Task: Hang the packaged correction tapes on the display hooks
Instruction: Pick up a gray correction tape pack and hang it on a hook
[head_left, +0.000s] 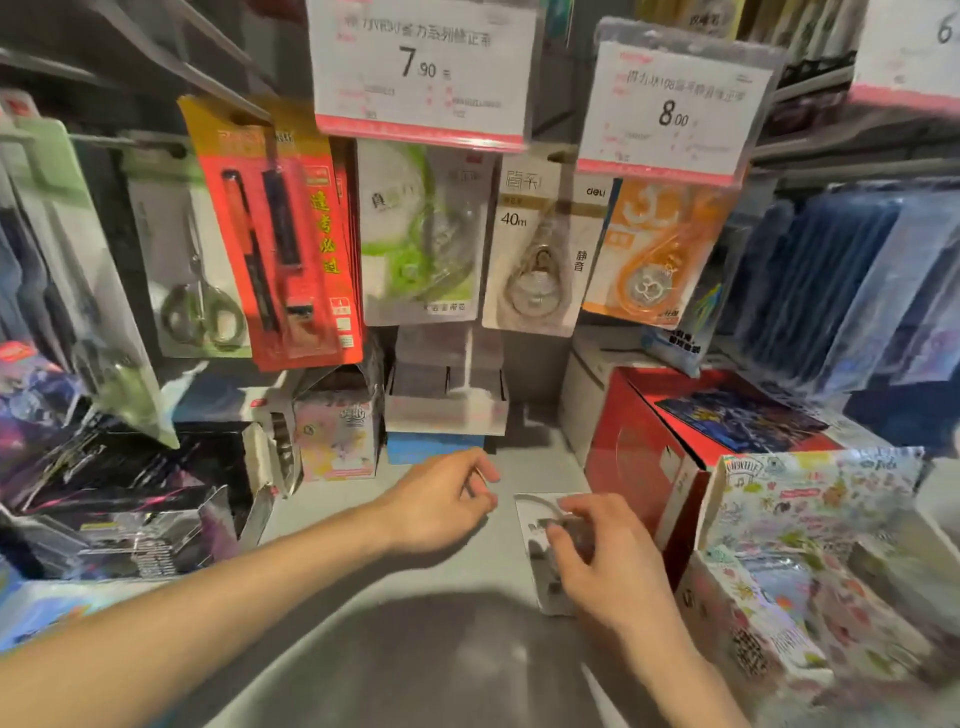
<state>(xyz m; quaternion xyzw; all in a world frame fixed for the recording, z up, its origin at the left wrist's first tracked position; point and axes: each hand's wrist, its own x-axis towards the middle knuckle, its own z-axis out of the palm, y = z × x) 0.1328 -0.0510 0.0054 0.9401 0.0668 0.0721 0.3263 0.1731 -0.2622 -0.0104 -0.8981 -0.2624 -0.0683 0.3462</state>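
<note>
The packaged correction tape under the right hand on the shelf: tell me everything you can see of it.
The packaged correction tape is a flat white card with a clear-looking blister over a dark dispenser; the print is too blurred to read. It lies flat on the grey shelf, not yet hung, just left of the red box. The right hand covers its middle, fingers curled on the blister. The left hand hovers beside it, apart.

loose pack: white-carded correction tape (540, 561), flat on the grey shelf
hung packs: green (421, 234), beige (540, 249), orange (654, 249), side by side on hooks
</note>
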